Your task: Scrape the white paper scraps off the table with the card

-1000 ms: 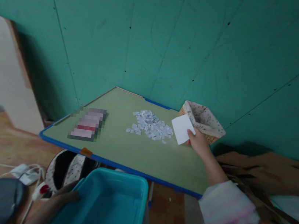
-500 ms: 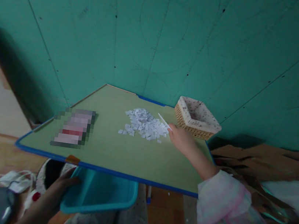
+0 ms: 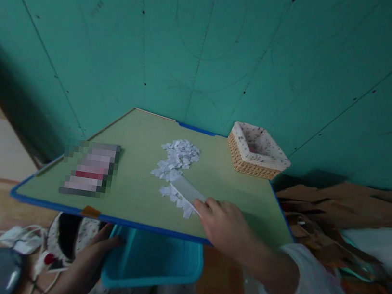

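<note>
My right hand grips a flat white strip, like a piece of stiff card, tilted on the table. Its long edge touches some small torn paper pieces on the near side. Behind the strip lies the larger heap of white paper scraps. Below the table's blue front edge, my left hand is closed on the left rim of a turquoise plastic bin. The bin's far rim is hidden under the table edge.
A lined wicker basket stands at the table's back right. A pixelated flat object lies on the left. Behind is a green wall. Cardboard is piled at right; a power strip and cables lie on the floor at left.
My right hand has drawn the white strip toward the front edge, dragging part of the paper heap along. The bin in my left hand has shifted right.
</note>
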Motion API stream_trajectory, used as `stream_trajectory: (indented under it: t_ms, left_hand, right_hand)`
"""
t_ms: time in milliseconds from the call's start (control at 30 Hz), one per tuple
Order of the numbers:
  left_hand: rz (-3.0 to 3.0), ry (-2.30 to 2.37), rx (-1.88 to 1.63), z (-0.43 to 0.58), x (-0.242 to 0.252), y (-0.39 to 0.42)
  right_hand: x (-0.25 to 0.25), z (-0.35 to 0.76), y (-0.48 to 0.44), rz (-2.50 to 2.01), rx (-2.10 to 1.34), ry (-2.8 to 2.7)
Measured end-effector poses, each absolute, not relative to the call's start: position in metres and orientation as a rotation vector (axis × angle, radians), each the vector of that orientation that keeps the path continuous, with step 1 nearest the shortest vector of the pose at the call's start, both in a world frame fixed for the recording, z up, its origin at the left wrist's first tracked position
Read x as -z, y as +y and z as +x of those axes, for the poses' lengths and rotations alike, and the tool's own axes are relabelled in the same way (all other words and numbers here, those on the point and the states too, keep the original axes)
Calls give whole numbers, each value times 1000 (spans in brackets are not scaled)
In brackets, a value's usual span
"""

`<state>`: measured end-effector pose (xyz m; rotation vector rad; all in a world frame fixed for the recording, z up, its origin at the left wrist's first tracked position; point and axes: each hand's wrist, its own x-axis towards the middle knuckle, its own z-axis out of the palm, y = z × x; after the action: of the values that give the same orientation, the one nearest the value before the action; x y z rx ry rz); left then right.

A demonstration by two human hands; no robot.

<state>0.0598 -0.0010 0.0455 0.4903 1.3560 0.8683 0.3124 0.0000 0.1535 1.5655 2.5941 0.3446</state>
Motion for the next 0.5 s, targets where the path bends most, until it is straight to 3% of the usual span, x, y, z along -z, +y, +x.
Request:
stream_trajectory:
  t_ms: [167,267,500]
  left_hand:
    - [443,1305,-833,62,-43,-1]
    - [426,1327,-849,64,-40,-2]
    - [463,1335,-887,71,-45,-4]
  right_hand:
    - [-157,345,18,2013,-91,2579]
    - [-151,382,45,2491,562,2510]
    - [-122,415,75,2380,1152,2443]
